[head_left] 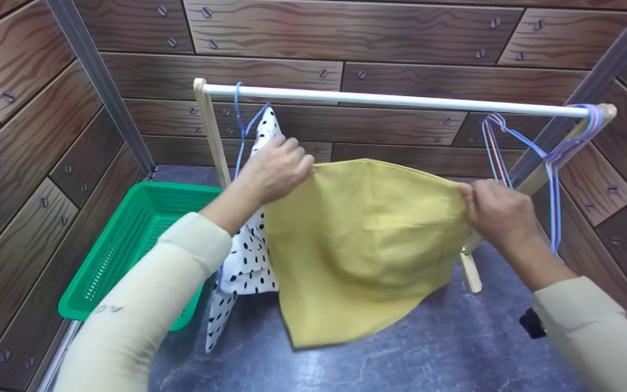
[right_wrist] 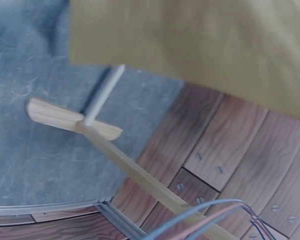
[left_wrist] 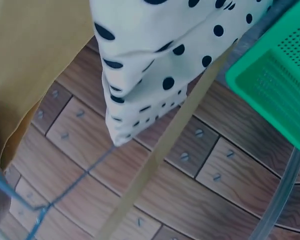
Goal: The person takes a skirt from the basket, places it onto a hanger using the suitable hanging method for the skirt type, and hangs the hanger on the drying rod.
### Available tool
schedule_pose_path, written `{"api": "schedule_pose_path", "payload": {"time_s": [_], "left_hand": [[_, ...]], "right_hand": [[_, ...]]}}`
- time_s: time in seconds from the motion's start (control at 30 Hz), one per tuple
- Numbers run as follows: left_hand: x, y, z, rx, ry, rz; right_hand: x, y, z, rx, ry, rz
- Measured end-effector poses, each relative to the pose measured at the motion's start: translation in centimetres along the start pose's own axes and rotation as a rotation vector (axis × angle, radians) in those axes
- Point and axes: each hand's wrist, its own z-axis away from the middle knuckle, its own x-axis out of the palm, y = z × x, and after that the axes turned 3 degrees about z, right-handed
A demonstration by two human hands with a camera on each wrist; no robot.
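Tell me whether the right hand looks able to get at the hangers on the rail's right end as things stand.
Probably, once it lets go: the right hand is near the hangers, with nothing seen blocking the way, but it grips the yellow cloth.

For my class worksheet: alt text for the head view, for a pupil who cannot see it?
A person's left hand and right hand hold up a yellow cloth near a white rail. At left, a spotted cloth hangs from a blue hanger beside a green basket; more hangers hang at right.
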Motion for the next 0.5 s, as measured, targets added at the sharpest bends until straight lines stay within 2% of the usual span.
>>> {"api": "schedule_pose_path", "payload": {"time_s": [0.13, 0.27, 0.4, 0.5], "left_hand": [[1.0, 0.9, -0.8, -0.069, -0.147, -0.006], [1.8, 1.2, -1.3, -0.158, -0.258, -0.044], [2.0, 1.6, -1.5, -0.221, -0.326, -0.065], [1.7, 2.5, -1.6, -0.205, -0.340, -0.062]], "right_hand": [[1.0, 0.1, 0.5, 0.018, -0.042, 0.030], [2.0, 0.3, 0.6, 0.106, -0.104, 0.056], [2.8, 0.2, 0.7, 0.293, -0.286, -0.013], [3.2, -0.2, 1.0, 0.422, -0.435, -0.080]]}}
